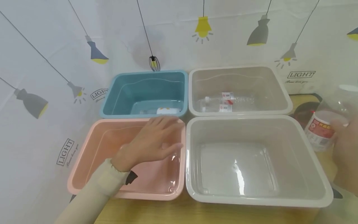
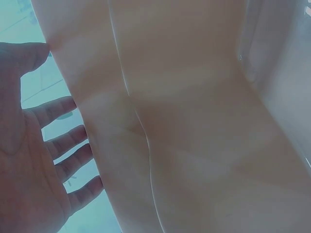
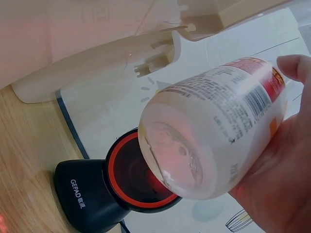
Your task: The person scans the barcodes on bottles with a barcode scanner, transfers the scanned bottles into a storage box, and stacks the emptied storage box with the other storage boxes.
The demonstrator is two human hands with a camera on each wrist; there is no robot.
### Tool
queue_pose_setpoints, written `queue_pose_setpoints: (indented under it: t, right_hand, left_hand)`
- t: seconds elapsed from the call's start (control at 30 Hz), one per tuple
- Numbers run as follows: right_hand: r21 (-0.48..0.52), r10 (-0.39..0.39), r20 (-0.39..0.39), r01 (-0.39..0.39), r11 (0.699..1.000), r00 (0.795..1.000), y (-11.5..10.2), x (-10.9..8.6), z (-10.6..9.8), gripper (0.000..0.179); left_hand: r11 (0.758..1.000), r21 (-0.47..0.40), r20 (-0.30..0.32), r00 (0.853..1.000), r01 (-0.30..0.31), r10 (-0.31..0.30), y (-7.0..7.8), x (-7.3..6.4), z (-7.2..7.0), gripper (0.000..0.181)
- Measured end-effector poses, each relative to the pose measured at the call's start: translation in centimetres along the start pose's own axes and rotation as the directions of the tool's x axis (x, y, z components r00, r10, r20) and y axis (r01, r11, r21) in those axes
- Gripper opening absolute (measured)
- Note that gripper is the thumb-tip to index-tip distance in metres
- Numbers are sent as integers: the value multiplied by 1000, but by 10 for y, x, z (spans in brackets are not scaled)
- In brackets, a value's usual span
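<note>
My right hand [image 1: 346, 152] grips a clear plastic bottle [image 1: 321, 132] with a white cap and a red-and-white label, at the right of the head view. In the right wrist view the bottle's base [image 3: 175, 155] and printed barcode side show, tilted over a black desktop barcode scanner [image 3: 82, 194] with a red ring. My left hand [image 1: 152, 141] holds nothing; its fingers are spread and relaxed over the pink basin [image 1: 81, 161]. From the left wrist, the fingertips [image 2: 87, 191] appear right at a basin's rim.
A blue basin [image 1: 120, 93] at the back left holds a bottle with a white label [image 1: 168, 110]. Several clear bottles [image 1: 226, 107] lie in the beige basin [image 1: 283, 90]. A white-grey basin [image 1: 260, 200] stands in front, on a wooden table [image 1: 156, 213].
</note>
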State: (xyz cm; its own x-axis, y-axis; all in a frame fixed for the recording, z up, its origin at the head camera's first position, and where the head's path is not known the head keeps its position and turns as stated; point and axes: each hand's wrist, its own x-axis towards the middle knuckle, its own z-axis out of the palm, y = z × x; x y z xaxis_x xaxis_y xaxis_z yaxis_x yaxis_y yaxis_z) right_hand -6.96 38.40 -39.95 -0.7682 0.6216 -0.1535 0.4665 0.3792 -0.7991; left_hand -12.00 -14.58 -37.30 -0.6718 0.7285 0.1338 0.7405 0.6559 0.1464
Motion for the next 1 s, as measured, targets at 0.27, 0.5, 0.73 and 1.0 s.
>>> queue_pose_setpoints:
  t: [0.27,0.5,0.73,1.0]
  right_hand:
    - [-27,-104,58,106,994,993,23,4,2,59]
    - [-52,-89,32,91,995,996,24,0,3,61]
    - [-68,-123,-2,123,990,992,25,4,2,61]
    - [-89,-57,-3,56,994,998,13,4,1,64]
  left_hand:
    - [1000,4,19,1000,3,-3,1,1,1,63]
    - [1000,6,25,1000,8,-8,3,2,-1,63]
    - [1000,7,13,1000,5,-5,3,1,-1,63]
    - [1000,6,21,1000,18,-18,3,1,-2,63]
